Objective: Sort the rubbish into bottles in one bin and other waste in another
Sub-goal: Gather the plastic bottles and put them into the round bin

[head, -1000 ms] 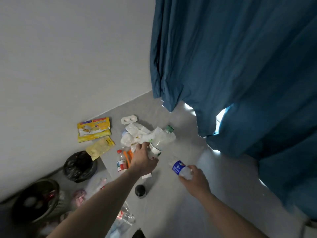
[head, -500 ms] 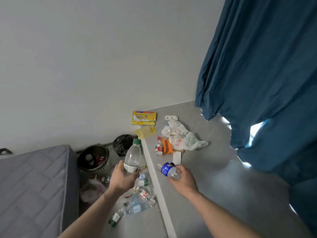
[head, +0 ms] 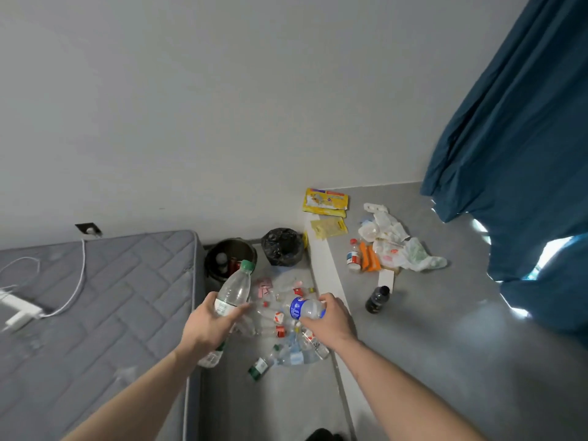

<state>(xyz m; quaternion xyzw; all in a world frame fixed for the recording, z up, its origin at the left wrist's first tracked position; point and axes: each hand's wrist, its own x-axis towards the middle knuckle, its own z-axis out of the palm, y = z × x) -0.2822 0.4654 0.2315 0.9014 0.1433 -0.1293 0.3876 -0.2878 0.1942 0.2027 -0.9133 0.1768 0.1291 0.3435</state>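
Observation:
My left hand (head: 208,326) grips a clear bottle with a green cap (head: 234,289), held upright. My right hand (head: 331,319) holds a small clear bottle with a blue label (head: 302,308) lying sideways. Both hang over a heap of empty plastic bottles (head: 286,342) on the lower floor. Behind the heap stand a round dark bin (head: 230,254) with items inside and a bin lined with a black bag (head: 281,246). On the raised grey floor to the right lie yellow packets (head: 326,202), crumpled plastic bags (head: 397,246), orange wrappers (head: 369,257), a small red-capped bottle (head: 353,256) and a dark bottle (head: 377,299).
A grey quilted mattress (head: 95,313) with a white charger and cable (head: 22,308) fills the left. A white step edge (head: 324,268) divides the low floor from the raised floor. A blue curtain (head: 515,138) hangs at the right; a white wall is behind.
Both hands lifted their bottles off the raised floor and swung left, over the bottle heap. The view turned left, bringing the mattress and bins into sight.

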